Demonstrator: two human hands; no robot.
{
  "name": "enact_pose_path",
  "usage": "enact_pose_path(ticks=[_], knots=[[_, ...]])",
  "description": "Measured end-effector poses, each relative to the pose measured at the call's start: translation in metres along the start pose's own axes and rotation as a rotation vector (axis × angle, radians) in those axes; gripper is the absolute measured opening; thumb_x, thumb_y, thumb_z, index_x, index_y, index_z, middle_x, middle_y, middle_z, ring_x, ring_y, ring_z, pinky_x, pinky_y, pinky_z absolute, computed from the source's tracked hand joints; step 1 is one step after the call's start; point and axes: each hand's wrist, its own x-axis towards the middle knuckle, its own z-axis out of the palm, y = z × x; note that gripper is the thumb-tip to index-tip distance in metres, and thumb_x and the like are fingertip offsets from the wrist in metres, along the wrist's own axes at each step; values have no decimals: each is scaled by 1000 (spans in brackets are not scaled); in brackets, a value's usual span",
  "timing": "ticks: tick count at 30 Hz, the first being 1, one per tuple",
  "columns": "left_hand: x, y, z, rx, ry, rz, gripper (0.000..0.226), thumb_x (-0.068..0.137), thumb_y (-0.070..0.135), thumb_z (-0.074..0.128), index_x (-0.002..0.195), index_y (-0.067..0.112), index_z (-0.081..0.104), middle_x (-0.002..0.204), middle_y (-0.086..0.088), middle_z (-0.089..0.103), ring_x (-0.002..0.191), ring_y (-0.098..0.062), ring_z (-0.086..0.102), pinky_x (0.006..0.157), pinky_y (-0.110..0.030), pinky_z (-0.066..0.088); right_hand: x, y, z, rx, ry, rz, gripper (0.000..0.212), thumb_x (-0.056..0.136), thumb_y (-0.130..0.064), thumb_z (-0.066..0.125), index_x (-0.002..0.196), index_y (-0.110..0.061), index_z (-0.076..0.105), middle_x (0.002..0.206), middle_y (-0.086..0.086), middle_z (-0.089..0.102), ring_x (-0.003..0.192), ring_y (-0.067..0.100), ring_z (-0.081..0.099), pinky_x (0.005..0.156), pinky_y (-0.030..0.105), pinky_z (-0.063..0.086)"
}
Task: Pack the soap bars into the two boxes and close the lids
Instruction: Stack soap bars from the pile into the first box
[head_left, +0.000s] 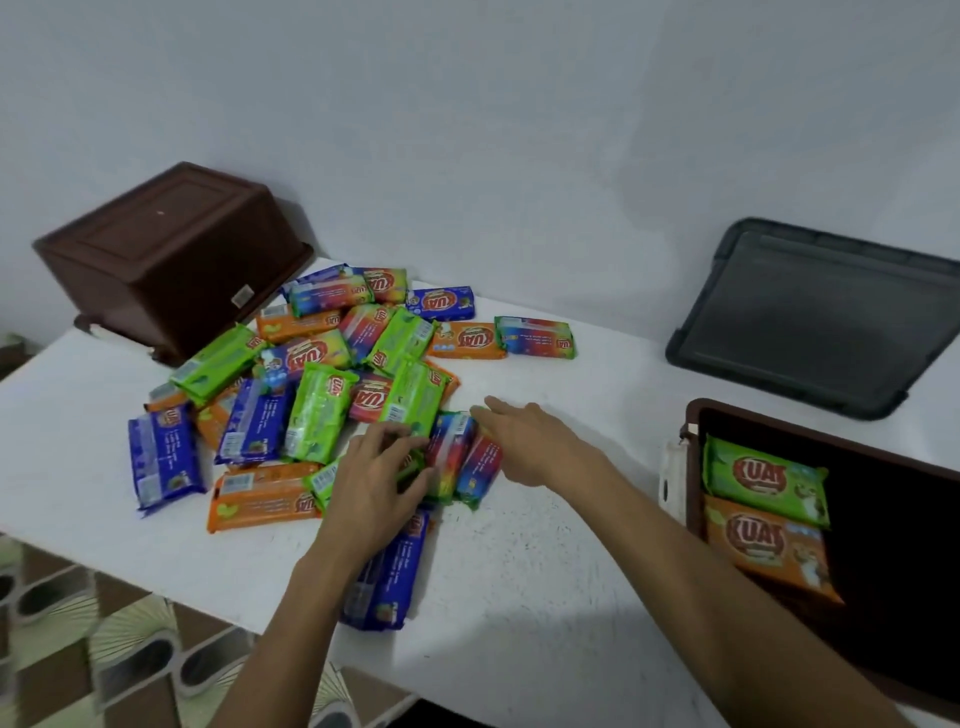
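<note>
At the soap pile's (322, 395) near edge, left grip (376, 483) curls round a green bar (409, 470); right grip (530, 441), fingers straight, touches a rainbow bar (480, 467).

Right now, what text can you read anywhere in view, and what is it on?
"KUAT": green soap bar in the open box.
"KUAT": orange soap bar beside it.
"KUAT", upside down: loose orange bar, loose blue bar.
Unreadable: small print on wrapper backs, sticker on upturned box.
</note>
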Motion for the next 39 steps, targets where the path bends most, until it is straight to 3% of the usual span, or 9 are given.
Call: enact_pose_path(ticks=[4, 7, 10, 14, 17, 24, 31, 35, 39], knots=[[2, -6, 1, -84, 21, -6, 56, 83, 55, 43, 119, 19, 66, 123, 1, 52, 112, -16, 49, 96, -34, 41, 23, 12, -8, -105, -129, -73, 80, 89, -32, 65, 153, -30, 18, 163, 2, 10, 136, 34, 34, 110, 44, 32], [3, -8, 1, -132, 41, 0, 49, 84, 50, 49, 117, 18, 67, 120, 3, 53, 110, -13, 49, 94, -29, 36, 28, 18, -8, -139, -133, -101, 79, 82, -33, 72, 148, -32, 27, 159, 0, 22, 130, 32, 39, 106, 43, 37], [4, -8, 0, -157, 39, -3, 44, 85, 43, 54, 118, 18, 67, 121, 3, 53, 110, -8, 46, 94, -26, 33, 29, 19, -6, -139, -86, -121, 75, 76, -36, 78, 138, -27, 37, 140, -3, 43, 119, 26, 43, 96, 39, 44], [3, -9, -1, -200, 38, 4, 51, 85, 51, 46, 119, 19, 66, 120, 6, 52, 110, -4, 43, 94, -25, 33, 20, 21, -11, -163, -95, -120, 72, 74, -41, 79, 133, -24, 41, 134, -2, 48, 117, 20, 40, 95, 37, 43], [3, -8, -1, -206, 47, 1, 44, 86, 43, 51, 119, 18, 66, 121, 5, 52, 110, -2, 41, 94, -25, 33, 12, 24, -16, -129, -110, -111, 70, 74, -45, 79, 129, -25, 40, 128, -1, 52, 112, 16, 43, 92, 35, 45], [2, -9, 1, -182, 64, 11, 36, 89, 36, 59, 119, 18, 66, 121, 4, 52, 111, -7, 44, 94, -26, 33, -16, 34, -59, 121, -61, -91, 50, 78, -47, 74, 117, -23, 53, 112, -3, 55, 100, 14, 51, 87, 29, 49], [0, -3, 3, -121, 85, 16, 30, 89, 25, 66, 118, 15, 67, 121, -1, 53, 111, -16, 48, 94, -33, 39, -31, 52, -65, 454, 120, 4, 34, 82, -49, 69, 95, -18, 65, 93, -8, 61, 88, 14, 55, 69, 25, 47], [-2, 11, 9, -8, 131, 48, 27, 88, 27, 66, 113, 15, 68, 115, -2, 56, 103, -19, 51, 87, -35, 43, -40, 49, -58, 663, 222, 44, 31, 93, -43, 57, 103, -14, 64, 88, -12, 63, 70, 5, 63, 57, 15, 45], [3, 25, 14, 118, 148, 103, 22, 92, 36, 60, 103, 19, 69, 104, 1, 62, 92, -19, 53, 78, -35, 40, -51, 46, -51, 906, 306, 51, 30, 95, -42, 52, 110, -17, 62, 88, -5, 69, 59, 4, 66, 54, 18, 50]])
